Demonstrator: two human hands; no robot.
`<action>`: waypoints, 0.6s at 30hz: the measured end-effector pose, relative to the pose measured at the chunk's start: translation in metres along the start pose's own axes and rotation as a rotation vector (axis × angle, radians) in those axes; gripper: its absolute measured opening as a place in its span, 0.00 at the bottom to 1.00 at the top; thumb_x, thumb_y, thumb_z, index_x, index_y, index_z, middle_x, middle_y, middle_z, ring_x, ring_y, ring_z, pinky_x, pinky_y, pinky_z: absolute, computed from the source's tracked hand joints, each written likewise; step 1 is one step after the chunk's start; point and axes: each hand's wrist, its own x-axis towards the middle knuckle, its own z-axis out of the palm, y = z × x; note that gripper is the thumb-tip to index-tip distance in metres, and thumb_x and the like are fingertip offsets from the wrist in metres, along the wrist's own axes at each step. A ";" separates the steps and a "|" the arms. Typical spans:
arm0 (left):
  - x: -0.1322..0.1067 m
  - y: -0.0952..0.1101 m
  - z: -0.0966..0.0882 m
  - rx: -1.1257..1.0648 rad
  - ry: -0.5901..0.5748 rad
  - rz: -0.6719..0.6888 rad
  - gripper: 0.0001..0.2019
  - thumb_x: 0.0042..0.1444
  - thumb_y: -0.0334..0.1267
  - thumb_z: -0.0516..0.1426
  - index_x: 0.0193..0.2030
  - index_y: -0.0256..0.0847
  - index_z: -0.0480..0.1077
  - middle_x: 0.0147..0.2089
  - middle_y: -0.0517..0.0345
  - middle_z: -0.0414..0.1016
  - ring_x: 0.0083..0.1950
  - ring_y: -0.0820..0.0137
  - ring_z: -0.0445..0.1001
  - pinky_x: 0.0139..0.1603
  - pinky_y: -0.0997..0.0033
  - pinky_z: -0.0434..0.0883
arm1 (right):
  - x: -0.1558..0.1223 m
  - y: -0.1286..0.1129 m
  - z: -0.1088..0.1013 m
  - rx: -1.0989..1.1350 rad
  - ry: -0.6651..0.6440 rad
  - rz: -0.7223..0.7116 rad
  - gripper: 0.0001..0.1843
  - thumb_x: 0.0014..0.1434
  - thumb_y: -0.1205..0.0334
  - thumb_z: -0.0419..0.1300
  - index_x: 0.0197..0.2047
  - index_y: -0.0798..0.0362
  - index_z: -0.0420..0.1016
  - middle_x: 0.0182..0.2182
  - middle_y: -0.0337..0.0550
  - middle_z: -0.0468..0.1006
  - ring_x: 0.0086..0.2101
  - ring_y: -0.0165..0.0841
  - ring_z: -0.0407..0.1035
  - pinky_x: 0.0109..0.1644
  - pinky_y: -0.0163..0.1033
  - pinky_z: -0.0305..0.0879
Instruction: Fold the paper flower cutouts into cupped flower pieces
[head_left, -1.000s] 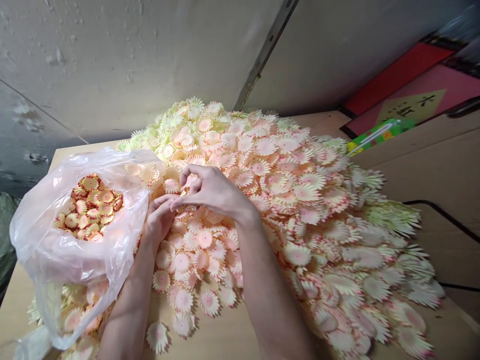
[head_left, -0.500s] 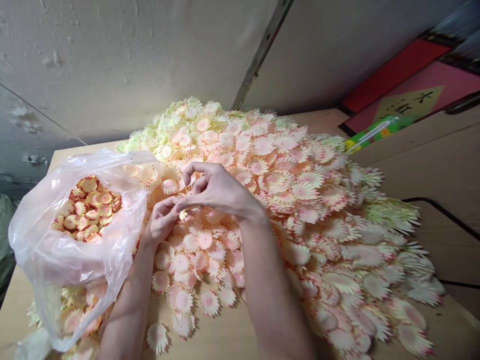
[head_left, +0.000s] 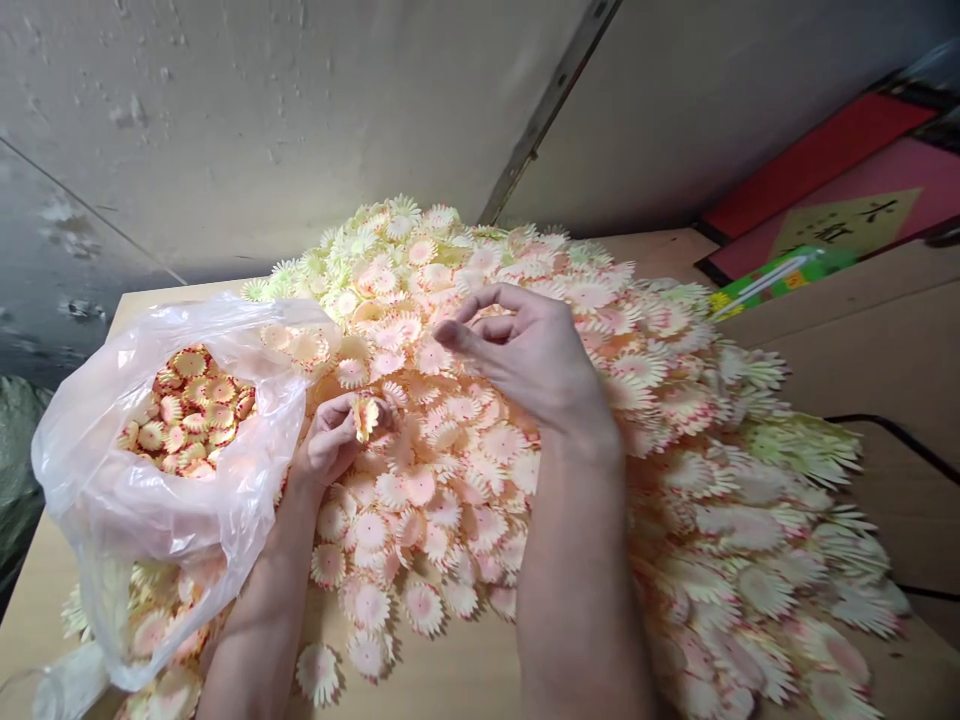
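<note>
Flower (head_left: 364,419) in left hand (head_left: 332,440), partly hiding it, forearms (head_left: 574,580) cropped

A person's left grip (head_left: 330,442) holds a small yellow flower (head_left: 366,418) beside an open plastic bag (head_left: 97,480) of red-edged blossoms (head_left: 187,410), left; the right grip (head_left: 529,355), fingers curled, hovers above pale pink flowers (head_left: 369,530) heaped across the table (head_left: 442,675).

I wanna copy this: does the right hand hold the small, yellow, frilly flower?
No, the small, yellow, frilly flower is in the left hand's grip, apart from the right hand.
</note>
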 end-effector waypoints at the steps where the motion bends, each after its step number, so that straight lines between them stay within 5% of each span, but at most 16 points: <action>1: 0.001 0.000 0.001 0.000 0.042 0.005 0.22 0.41 0.52 0.71 0.20 0.40 0.67 0.23 0.59 0.63 0.34 0.65 0.70 0.44 0.60 0.70 | 0.000 0.001 -0.001 -0.057 0.017 -0.009 0.30 0.41 0.35 0.72 0.32 0.49 0.67 0.15 0.26 0.55 0.17 0.24 0.47 0.22 0.35 0.42; 4: 0.004 0.000 0.003 0.019 0.137 0.025 0.19 0.42 0.51 0.71 0.26 0.40 0.72 0.26 0.58 0.68 0.35 0.66 0.71 0.43 0.63 0.70 | 0.001 0.001 0.005 -0.206 -0.005 -0.081 0.29 0.44 0.37 0.72 0.36 0.52 0.73 0.17 0.29 0.61 0.20 0.25 0.55 0.24 0.35 0.50; 7: 0.005 0.001 0.004 0.024 0.130 0.012 0.17 0.47 0.51 0.69 0.29 0.39 0.72 0.28 0.58 0.71 0.32 0.70 0.70 0.39 0.67 0.71 | -0.001 -0.001 0.019 -0.219 -0.224 -0.132 0.23 0.49 0.47 0.73 0.42 0.53 0.77 0.28 0.38 0.76 0.30 0.30 0.70 0.34 0.36 0.64; 11: 0.005 0.001 0.003 -0.037 0.119 0.003 0.18 0.46 0.49 0.70 0.29 0.39 0.70 0.29 0.61 0.69 0.32 0.73 0.70 0.40 0.69 0.73 | -0.003 0.000 0.036 -0.150 -0.433 -0.083 0.15 0.52 0.65 0.70 0.43 0.54 0.77 0.33 0.42 0.81 0.35 0.33 0.76 0.42 0.38 0.72; 18: 0.005 0.004 0.004 -0.038 0.136 -0.025 0.21 0.48 0.55 0.68 0.36 0.41 0.71 0.35 0.58 0.71 0.37 0.69 0.73 0.44 0.64 0.75 | -0.003 -0.001 0.031 -0.324 -0.373 -0.123 0.10 0.55 0.56 0.68 0.31 0.53 0.76 0.29 0.41 0.79 0.30 0.32 0.72 0.34 0.38 0.67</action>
